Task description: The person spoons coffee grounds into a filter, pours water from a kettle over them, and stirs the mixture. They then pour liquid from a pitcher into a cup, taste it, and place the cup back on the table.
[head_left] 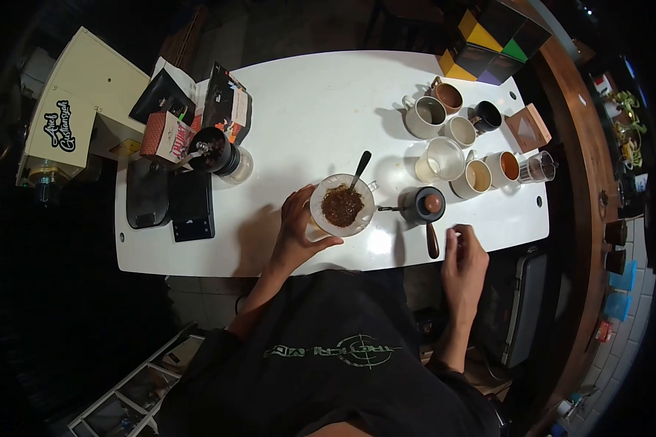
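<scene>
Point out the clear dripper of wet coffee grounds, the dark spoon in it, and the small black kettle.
Clear dripper of wet coffee grounds [326,218], head view, left rim.
Dark spoon [361,163], head view, handle end.
Small black kettle with brown lid knob [418,207], head view, body's left side.

left hand [297,229] cups the dripper [342,206] (wet grounds inside); right hand [464,262] hovers.

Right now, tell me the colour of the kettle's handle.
Brown, wood-like; the kettle's handle shows best in the head view.
</scene>
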